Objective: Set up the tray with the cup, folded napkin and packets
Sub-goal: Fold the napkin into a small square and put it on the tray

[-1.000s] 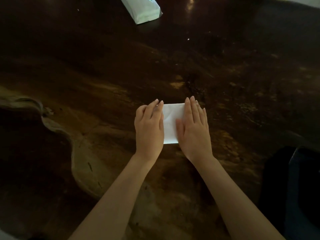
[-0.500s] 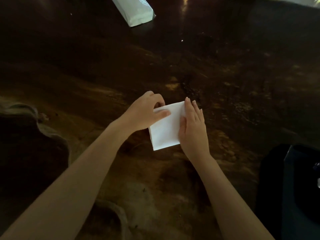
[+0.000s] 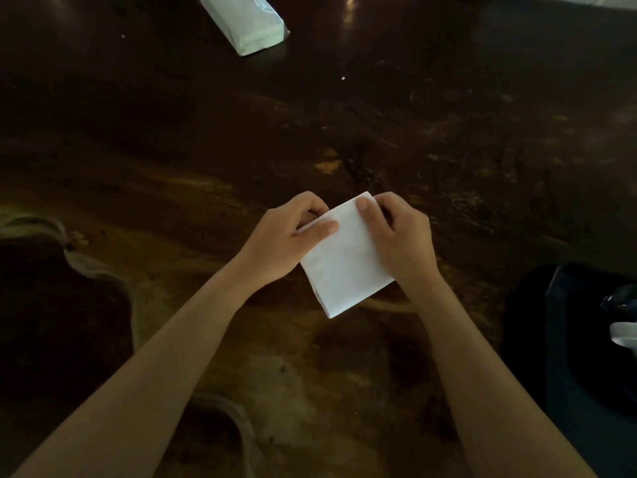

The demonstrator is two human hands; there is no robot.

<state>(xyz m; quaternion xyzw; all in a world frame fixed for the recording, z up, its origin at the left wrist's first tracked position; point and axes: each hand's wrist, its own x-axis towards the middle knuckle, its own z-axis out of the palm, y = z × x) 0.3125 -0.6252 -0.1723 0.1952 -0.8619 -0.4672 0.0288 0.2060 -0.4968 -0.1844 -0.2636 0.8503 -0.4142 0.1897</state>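
A white folded napkin (image 3: 348, 267) is held just above the dark wooden table (image 3: 396, 139), tilted with its near corner pointing toward me. My left hand (image 3: 289, 239) pinches its far left edge between thumb and curled fingers. My right hand (image 3: 400, 236) pinches the far right corner, thumb on top. At the right edge stands a dark tray (image 3: 565, 339), with something pale (image 3: 624, 334) in it that is cut off by the frame. No cup is in view.
A white plastic-wrapped pack of napkins (image 3: 246, 24) lies at the far end of the table. The table's wavy pale edge (image 3: 103, 288) runs along the near left. A small white crumb (image 3: 343, 78) lies mid-table.
Both hands lay flat on the napkin on the table; now both pinch its far edge and have lifted and turned it. The view has shifted slightly.
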